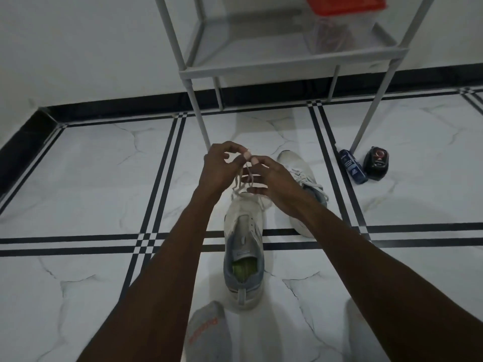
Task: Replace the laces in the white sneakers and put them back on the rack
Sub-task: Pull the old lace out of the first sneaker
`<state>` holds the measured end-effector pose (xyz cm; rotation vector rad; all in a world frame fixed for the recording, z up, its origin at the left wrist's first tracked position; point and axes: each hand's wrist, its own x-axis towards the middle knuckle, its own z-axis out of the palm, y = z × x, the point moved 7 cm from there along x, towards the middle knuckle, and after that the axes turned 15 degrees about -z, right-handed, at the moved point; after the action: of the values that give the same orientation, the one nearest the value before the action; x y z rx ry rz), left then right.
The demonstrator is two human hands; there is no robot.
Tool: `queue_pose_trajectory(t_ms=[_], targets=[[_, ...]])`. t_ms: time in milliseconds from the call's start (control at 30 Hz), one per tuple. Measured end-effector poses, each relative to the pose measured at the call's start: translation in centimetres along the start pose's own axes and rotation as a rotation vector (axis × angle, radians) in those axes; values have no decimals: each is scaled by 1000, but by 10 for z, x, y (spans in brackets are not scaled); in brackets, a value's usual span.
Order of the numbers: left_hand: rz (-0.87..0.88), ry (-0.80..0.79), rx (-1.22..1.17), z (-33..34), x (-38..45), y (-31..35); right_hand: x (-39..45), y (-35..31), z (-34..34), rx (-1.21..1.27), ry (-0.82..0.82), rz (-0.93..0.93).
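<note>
A white sneaker (244, 246) with a grey collar stands on the tiled floor in front of me, heel toward me. A white lace (239, 182) rises from its front eyelets. My left hand (222, 168) and my right hand (271, 181) are both above the toe and pinch the lace between fingertips. The second white sneaker (300, 176) lies just to the right, laced, partly hidden behind my right hand and forearm. The grey metal rack (287, 66) stands behind the shoes against the wall.
A clear box with a red lid (337, 24) sits on the rack's shelf. A blue bottle (352, 165) and a black container (376, 163) lie on the floor by the rack's right leg. My socked feet (209, 333) are at the bottom edge.
</note>
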<state>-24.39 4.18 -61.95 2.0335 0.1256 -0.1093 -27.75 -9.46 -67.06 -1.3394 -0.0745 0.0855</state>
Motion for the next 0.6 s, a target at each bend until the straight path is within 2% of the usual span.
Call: queue_pose_trajectory(t_ms=[100, 167, 267, 367, 467, 600], targets=[[-41, -84, -90, 0, 1, 2, -6, -16, 4, -86, -133, -29], [-138, -111, -224, 3, -5, -3, -10, -23, 2, -170, -163, -19], [-295, -242, -322, 24, -21, -12, -10, -40, -7, -155, -95, -46], [-341, -473, -192, 54, -46, -14, -3, -64, -25, -27, 35, -63], [-220, -525, 29, 69, -57, -18, 4, -85, -60, 96, 219, -104], [-45, -396, 145, 65, -46, -8, 2, -88, -103, 27, 360, -120]])
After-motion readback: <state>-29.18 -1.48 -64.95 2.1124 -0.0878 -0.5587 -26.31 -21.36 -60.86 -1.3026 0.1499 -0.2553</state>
